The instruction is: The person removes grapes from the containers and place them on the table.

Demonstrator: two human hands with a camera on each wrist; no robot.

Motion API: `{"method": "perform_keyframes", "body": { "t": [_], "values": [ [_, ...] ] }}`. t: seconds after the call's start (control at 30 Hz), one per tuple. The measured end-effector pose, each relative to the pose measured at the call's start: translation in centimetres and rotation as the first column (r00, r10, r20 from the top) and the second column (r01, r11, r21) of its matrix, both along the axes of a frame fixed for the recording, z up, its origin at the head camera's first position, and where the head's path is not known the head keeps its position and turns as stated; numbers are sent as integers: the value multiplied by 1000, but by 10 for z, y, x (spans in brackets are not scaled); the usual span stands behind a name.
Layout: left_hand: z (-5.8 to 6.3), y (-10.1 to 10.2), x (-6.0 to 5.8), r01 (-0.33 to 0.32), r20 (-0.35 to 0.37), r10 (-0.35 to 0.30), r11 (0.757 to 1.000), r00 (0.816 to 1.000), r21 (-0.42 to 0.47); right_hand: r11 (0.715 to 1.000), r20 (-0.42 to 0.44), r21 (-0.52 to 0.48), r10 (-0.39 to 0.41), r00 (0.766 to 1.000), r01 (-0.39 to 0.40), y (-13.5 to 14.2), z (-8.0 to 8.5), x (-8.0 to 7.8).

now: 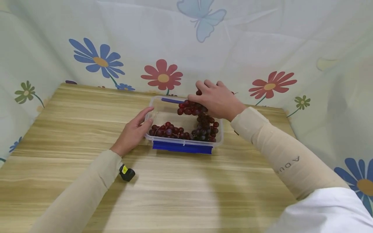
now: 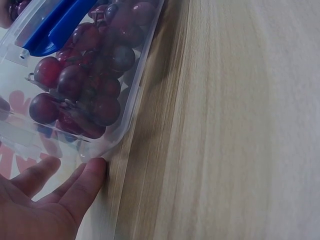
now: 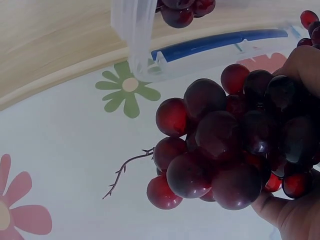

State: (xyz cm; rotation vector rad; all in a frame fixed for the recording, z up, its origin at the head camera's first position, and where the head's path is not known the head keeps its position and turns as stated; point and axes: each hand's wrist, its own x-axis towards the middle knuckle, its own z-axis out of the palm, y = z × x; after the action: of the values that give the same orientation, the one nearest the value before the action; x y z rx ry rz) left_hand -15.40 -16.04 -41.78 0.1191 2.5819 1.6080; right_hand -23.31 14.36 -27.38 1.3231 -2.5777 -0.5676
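A clear plastic box (image 1: pixel 184 142) with blue latches (image 1: pixel 182 147) stands on the table. Dark red grapes (image 1: pixel 168 131) lie along its near side, and more grapes (image 1: pixel 208 129) sit at its right. My right hand (image 1: pixel 218 98) grips a bunch of grapes (image 3: pixel 217 140) above the box's back right part; a bare stem pokes out of the bunch in the right wrist view. At the box's left end, my left hand (image 1: pixel 132 132) rests its fingertips (image 2: pixel 95 167) by the wall, thumb and fingers spread and fairly straight.
The box is on a wood-grain table (image 1: pixel 186 194). Behind and around the table hangs a pale curtain (image 1: pixel 140 26) printed with flowers and a butterfly. A small black device (image 1: pixel 127 173) is strapped at my left wrist.
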Motion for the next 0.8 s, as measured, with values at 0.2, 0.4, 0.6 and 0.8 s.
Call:
{"method": "perform_keyframes", "body": {
  "t": [0.2,0.4,0.6,0.8],
  "values": [
    [0,0,0,5,0,-5,1000,1000,-8,1000,6,-10,-12,1000,12,6,2,-2],
    [1,2,0,6,7,-6,1000,1000,2,999,7,-28,-19,1000,20,13,5,-4],
    [1,2,1,7,17,-8,1000,1000,15,999,7,-44,-18,1000,18,20,10,-7],
    [3,1,0,3,19,-4,1000,1000,8,998,10,-57,-20,1000,20,25,15,-9]
  ]
}}
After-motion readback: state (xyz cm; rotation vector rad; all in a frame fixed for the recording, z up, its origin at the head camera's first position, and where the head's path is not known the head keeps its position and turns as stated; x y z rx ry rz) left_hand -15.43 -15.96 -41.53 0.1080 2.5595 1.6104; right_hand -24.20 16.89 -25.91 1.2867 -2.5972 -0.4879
